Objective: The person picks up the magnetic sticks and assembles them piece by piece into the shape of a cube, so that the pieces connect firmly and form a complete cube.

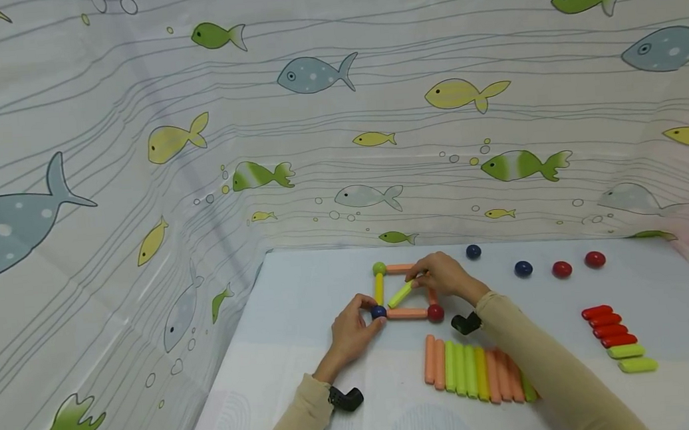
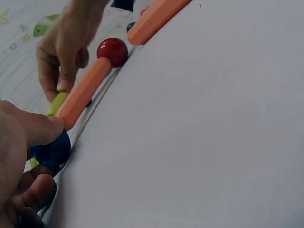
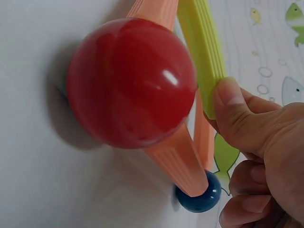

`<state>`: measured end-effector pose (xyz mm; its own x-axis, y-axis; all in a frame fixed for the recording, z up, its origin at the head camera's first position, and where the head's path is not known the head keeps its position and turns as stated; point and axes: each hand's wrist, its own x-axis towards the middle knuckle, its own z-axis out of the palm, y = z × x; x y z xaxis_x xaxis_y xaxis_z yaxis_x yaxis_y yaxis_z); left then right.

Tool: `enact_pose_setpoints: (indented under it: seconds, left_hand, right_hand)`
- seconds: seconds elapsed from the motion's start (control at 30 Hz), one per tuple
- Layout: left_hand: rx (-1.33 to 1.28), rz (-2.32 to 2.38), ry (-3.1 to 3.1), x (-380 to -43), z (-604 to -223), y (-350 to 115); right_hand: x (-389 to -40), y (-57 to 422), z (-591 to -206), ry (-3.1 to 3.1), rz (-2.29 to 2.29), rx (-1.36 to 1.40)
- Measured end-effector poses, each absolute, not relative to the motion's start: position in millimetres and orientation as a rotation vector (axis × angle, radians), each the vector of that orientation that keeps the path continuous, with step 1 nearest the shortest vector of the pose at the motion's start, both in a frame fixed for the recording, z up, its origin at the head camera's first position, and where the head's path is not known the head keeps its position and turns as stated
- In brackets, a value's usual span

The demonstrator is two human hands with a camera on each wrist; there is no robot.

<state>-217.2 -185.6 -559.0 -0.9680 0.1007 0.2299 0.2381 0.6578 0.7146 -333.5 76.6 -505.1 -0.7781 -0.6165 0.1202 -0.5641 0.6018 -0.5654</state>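
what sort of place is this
Probably a play or craft corner, perhaps screened off for filming, though the pictures don't settle that. Fish-print sheeting backs a pale tabletop, which bears a frame of sticks and balls and a row of coloured sticks.

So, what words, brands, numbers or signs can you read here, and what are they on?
None can be read.
The yellow-green rod in the right hand and the blue ball in the left hand show no lettering.
The wall covering shows drawn fish, not text.
Any marking on the black wrist devices is too small to read.
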Motion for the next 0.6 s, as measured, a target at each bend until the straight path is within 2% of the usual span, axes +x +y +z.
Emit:
enact_pose_setpoints:
  seconds: [0.6]
  left_hand:
    - [-0.339, -1.158, -2.680, -218, -558, -185]
  right_hand:
    - [-331, 61, -515, 2.733, -0.857, -0.954]
